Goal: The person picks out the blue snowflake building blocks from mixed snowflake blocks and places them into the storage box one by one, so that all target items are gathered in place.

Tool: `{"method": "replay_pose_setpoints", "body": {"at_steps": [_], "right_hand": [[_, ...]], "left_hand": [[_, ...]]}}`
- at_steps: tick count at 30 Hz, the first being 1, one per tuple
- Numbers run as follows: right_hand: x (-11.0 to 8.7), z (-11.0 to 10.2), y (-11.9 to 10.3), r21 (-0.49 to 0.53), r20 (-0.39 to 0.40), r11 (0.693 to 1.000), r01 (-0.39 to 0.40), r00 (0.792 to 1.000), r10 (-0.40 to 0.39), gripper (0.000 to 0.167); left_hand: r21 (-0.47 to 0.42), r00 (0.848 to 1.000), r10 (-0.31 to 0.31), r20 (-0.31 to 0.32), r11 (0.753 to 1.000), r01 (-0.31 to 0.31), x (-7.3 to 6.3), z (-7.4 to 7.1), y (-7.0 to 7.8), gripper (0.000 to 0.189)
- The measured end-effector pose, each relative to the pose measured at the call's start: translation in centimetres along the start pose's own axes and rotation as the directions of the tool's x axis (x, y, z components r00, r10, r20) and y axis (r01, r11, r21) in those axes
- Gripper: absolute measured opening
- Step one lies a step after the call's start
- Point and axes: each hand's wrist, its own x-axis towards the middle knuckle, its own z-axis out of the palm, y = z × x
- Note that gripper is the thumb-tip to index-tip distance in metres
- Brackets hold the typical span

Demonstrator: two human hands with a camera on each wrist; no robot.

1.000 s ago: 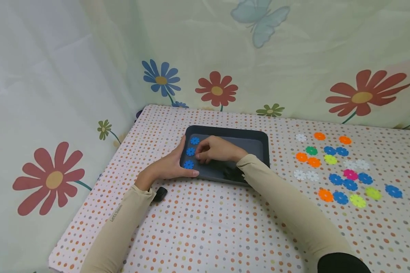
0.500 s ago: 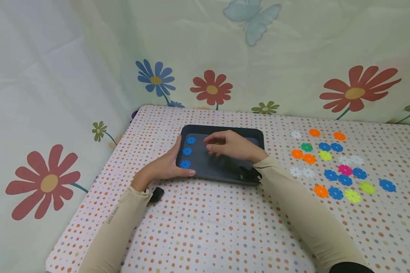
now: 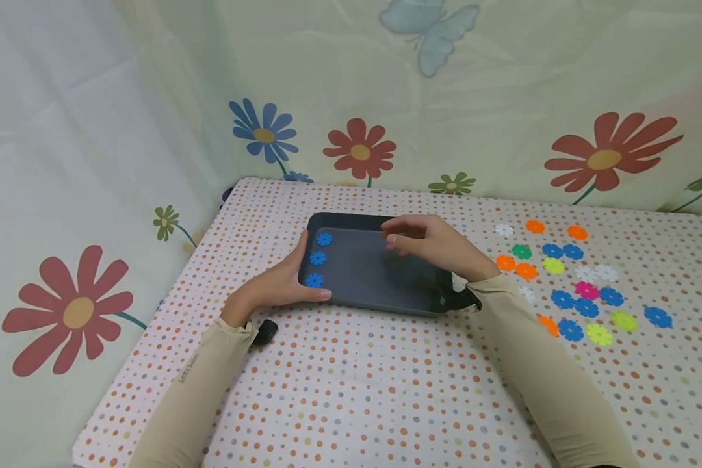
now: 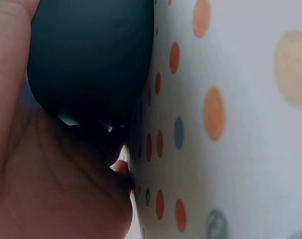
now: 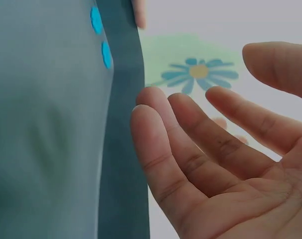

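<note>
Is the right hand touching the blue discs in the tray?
Apart. The head view shows bare tray floor between the right hand and all three blue discs.

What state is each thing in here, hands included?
Tray: upright, flat on the dotted table
Three blue discs: in the tray's left end, lined up, apart
Left hand: holding the tray's left end
Right hand: fingers loosely bent, empty, above the tray
Loose discs: scattered across the table's right side
Backdrop: hanging, creased

tray (image 3: 363,273) partly behind right grip (image 3: 435,242), butterfly (image 3: 439,38) cut off
</note>
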Motion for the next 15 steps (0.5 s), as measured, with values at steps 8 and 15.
{"method": "replay_pose_setpoints", "body": {"at_steps": [8,15], "right_hand": [[-1.8,-2.7,0.9,0.046,-0.079,0.999,-0.013,0.997,0.017,0.044],[-2.8,-5.0,1.6,0.031,-0.153,1.000,-0.003,0.988,0.008,0.047]], "left_hand": [[0.012,1.000,0.017,0.012,1.000,-0.017,0.1,0.0,-0.2,0.143],[0.005,1.000,0.029,0.009,1.000,-0.029,0.0,0.0,-0.1,0.142]]}}
